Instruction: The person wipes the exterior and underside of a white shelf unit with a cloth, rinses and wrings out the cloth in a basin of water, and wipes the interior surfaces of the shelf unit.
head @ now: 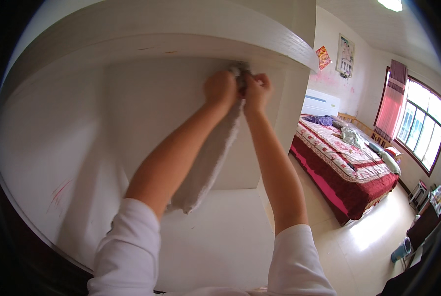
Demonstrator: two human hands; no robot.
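Observation:
Both my hands are raised, close together, under the front edge of a white shelf board (161, 22) in a white cabinet. My left hand (220, 88) is closed on the bunched upper end of a pale grey cloth (215, 159). The cloth hangs down behind my left forearm, its fuzzy edge facing right. Beside it, my right hand (258, 88) has its fingers bent around the same bunched end. A small grey patch (242, 70) shows between the hands near the shelf's underside; blur hides whether it is cloth or a fitting.
The cabinet's side panel (294, 74) stands close to my right arm. Reddish scratches mark the left panel (59, 192). Beyond, to the right, are a bed (346, 159) with a floral cover, a window (420, 122) with a pink curtain, and a blue bin (401, 249) on the tiled floor.

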